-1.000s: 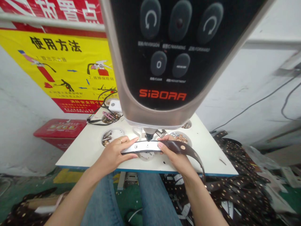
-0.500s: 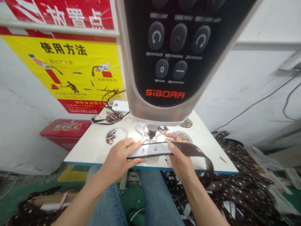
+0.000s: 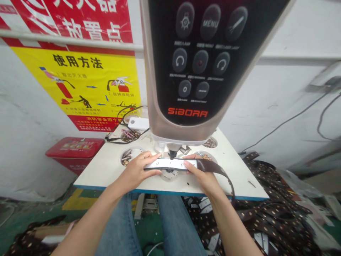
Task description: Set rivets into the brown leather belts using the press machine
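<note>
Both my hands hold a dark brown belt point(image 3: 213, 169) with polka dots, its pale silvery end section point(image 3: 170, 164) lying flat and level just below the metal punch point(image 3: 172, 153) of a SIBORA riveting machine point(image 3: 188, 71). My left hand point(image 3: 135, 170) pinches that pale section from the left. My right hand point(image 3: 201, 177) grips where it joins the brown strap, whose tail curves down past the table's front edge. The punch stands close above the belt; I cannot tell whether they touch.
The white worktable point(image 3: 103, 170) has round wells of metal rivets point(image 3: 130, 156) and loose parts. Black cables point(image 3: 128, 122) lie at its back left. A heap of dotted brown belts point(image 3: 266, 220) lies on the right floor. A red box point(image 3: 74, 151) stands left.
The belt has swung from tilted to level and moved closer under the punch, with both hands following. The whole view has tilted upward, showing more of the machine's panel.
</note>
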`<move>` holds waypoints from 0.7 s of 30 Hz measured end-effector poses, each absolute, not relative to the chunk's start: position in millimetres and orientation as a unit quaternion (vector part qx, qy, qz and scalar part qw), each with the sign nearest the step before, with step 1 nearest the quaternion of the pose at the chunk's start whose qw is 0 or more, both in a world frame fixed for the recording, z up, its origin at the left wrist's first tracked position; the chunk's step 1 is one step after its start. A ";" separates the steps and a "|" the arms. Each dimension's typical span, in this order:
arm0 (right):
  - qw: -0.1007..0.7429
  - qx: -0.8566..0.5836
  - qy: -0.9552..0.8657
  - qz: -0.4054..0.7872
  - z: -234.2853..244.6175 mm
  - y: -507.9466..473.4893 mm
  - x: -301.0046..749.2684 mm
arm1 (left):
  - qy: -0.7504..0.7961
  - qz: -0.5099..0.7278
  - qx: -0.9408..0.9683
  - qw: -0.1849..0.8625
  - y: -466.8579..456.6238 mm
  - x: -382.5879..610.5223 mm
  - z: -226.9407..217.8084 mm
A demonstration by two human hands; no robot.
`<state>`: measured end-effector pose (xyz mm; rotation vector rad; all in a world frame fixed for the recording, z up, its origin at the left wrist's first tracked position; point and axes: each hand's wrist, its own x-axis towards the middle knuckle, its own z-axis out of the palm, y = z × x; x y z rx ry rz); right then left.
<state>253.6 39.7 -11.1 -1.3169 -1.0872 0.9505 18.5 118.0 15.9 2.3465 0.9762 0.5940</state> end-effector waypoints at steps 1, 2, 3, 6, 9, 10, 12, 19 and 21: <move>0.557 -0.559 -0.464 0.404 -12.3 38.6 254.6 | 0.355 0.221 0.866 0.274 117.4 18.4 15.1; 0.554 -0.557 -0.466 0.407 -13.0 37.0 255.2 | 0.350 0.223 0.864 0.285 116.6 17.9 14.0; 0.552 -0.554 -0.468 0.411 -13.1 35.6 255.8 | 0.347 0.225 0.861 0.296 115.7 17.3 12.7; 0.544 -0.555 -0.469 0.419 -12.9 34.0 256.7 | 0.349 0.231 0.849 0.323 115.2 16.0 7.9; 0.543 -0.564 -0.458 0.420 -13.0 38.1 256.1 | 0.354 0.232 0.840 0.340 117.0 17.4 6.4; 0.547 -0.564 -0.452 0.422 -12.5 39.9 255.1 | 0.357 0.231 0.838 0.342 117.0 18.3 7.7; 0.573 -0.550 -0.433 0.425 -9.4 42.2 251.7 | 0.368 0.236 0.833 0.340 114.1 19.4 13.5; 0.610 -0.555 -0.447 0.347 2.6 11.3 251.1 | 0.398 0.308 0.700 0.506 80.2 6.2 26.3; 0.574 -0.580 -0.466 0.342 -2.8 1.0 259.0 | 0.408 0.316 0.620 0.591 74.8 4.6 22.3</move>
